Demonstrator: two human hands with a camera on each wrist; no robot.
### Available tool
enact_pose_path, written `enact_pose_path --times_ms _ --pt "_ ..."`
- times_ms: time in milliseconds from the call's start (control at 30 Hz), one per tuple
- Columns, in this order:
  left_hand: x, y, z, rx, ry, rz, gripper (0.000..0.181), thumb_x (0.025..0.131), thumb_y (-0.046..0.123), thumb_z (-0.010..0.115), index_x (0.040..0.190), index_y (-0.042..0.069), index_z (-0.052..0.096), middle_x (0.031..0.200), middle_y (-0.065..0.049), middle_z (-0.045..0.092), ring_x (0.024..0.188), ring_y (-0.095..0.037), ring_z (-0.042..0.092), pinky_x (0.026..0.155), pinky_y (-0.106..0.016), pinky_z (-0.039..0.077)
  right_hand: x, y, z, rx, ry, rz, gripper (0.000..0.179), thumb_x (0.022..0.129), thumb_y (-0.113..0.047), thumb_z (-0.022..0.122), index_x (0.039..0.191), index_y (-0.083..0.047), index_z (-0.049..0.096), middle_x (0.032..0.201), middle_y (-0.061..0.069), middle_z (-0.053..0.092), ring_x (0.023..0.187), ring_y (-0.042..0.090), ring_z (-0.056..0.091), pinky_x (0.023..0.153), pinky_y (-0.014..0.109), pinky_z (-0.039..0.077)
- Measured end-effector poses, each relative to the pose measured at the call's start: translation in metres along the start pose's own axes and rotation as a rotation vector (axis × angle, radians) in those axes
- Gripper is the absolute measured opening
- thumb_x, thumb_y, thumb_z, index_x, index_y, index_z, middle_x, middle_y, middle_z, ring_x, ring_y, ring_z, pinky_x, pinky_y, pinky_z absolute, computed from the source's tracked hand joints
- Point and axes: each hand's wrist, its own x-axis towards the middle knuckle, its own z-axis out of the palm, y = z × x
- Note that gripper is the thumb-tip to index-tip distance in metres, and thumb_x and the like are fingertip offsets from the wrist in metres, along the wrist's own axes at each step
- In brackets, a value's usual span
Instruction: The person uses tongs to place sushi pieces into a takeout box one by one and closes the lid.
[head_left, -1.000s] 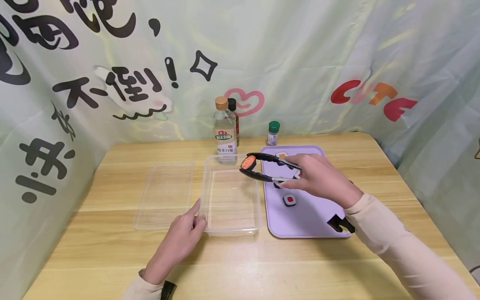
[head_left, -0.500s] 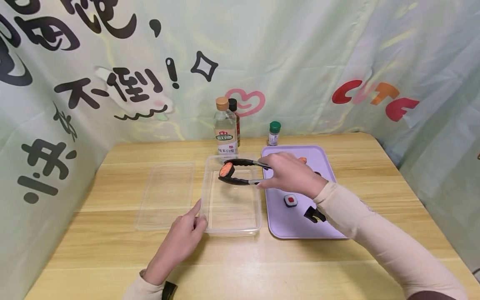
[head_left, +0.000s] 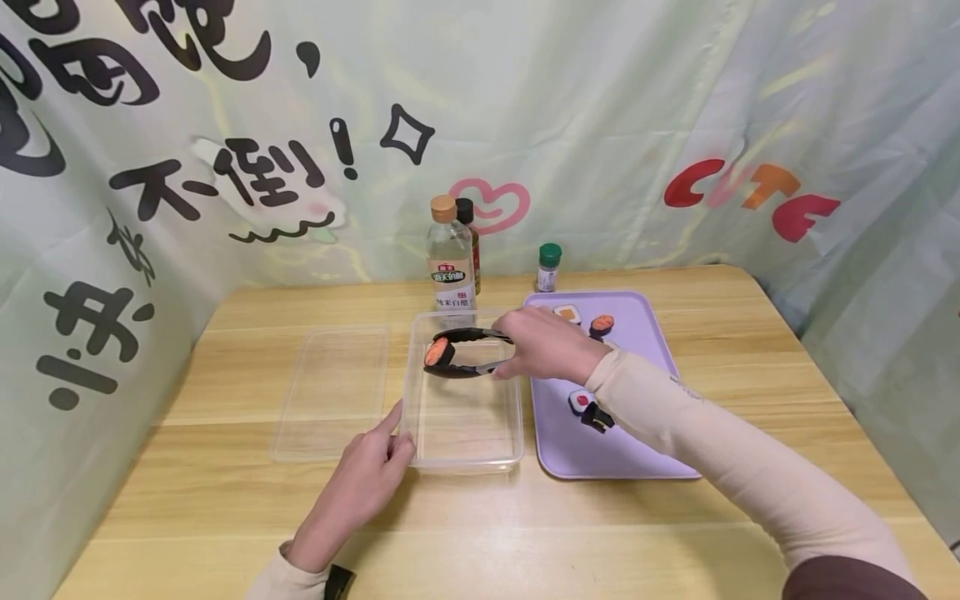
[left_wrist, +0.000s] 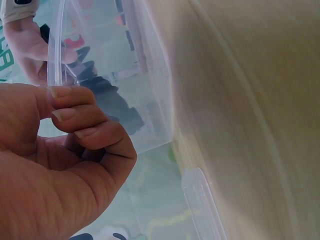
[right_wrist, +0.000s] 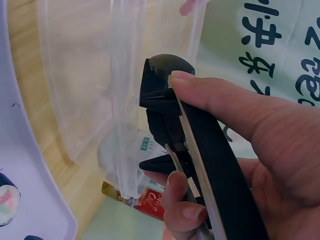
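Observation:
My right hand (head_left: 551, 343) grips black-and-silver tongs (head_left: 459, 372) above the clear plastic container (head_left: 465, 463). Between the tongs' tips is a sushi piece (head_left: 439, 353) with an orange top and dark wrap, tilted over the container's left part. In the right wrist view, thumb and fingers squeeze the tongs (right_wrist: 215, 165) from both sides; the sushi piece is hard to make out there. My left hand (head_left: 367, 467) holds the container's near-left rim, its fingertips curled at the edge (left_wrist: 55, 55) in the left wrist view. The forefinger lies along the side.
Right of the container, a lilac tray (head_left: 615, 458) carries several sushi pieces, including an orange-topped one (head_left: 602, 324); my right arm partly covers it. A clear lid (head_left: 330, 392) lies left. Behind stand a vinegar bottle (head_left: 450, 267), a dark-capped bottle (head_left: 466, 210) and a green-capped shaker (head_left: 549, 267).
My right hand has moved left with the tongs, carrying the sushi piece from the tray side to over the container's left part. My left hand stays at the rim.

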Motion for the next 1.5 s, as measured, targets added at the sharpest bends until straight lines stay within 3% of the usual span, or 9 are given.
enact_pose_path --times_ms 533,767,1000,1500 --pt "0.002 -0.002 0.001 0.022 -0.010 -0.026 0.055 0.102 0.013 0.048 0.153 -0.005 0.037 0.052 0.012 0.029 0.046 -0.003 0.023 0.046 -0.021 0.025 0.017 -0.002 0.008 -0.069 -0.037 -0.006 0.031 0.077 -0.028 0.089 0.090 -0.008 0.069 0.065 -0.003 0.043 0.055 0.012 0.038 0.051 0.028 0.036" --pt "0.001 -0.003 0.001 0.017 -0.003 -0.023 0.055 0.101 0.012 0.049 0.152 -0.005 0.038 0.053 0.012 0.030 0.046 -0.003 0.024 0.047 -0.022 0.026 0.020 -0.003 0.010 -0.074 -0.065 0.000 0.031 0.079 -0.027 0.088 0.090 -0.006 0.068 0.066 -0.003 0.044 0.056 0.012 0.039 0.052 0.028 0.035" --pt "0.001 -0.003 0.001 0.009 -0.007 -0.018 0.055 0.101 0.013 0.048 0.152 -0.006 0.038 0.053 0.012 0.029 0.046 -0.003 0.022 0.046 -0.021 0.024 0.024 -0.002 0.010 -0.074 -0.065 0.006 0.032 0.077 -0.027 0.089 0.093 -0.006 0.071 0.070 -0.001 0.053 0.058 0.014 0.043 0.053 0.029 0.038" --pt "0.001 -0.003 0.001 0.006 -0.001 -0.006 0.056 0.101 0.012 0.049 0.152 -0.006 0.038 0.053 0.011 0.030 0.046 -0.002 0.023 0.045 -0.022 0.026 0.021 -0.004 0.005 -0.068 -0.080 0.031 0.032 0.077 -0.027 0.089 0.090 -0.006 0.068 0.070 -0.001 0.050 0.060 0.014 0.042 0.055 0.029 0.038"
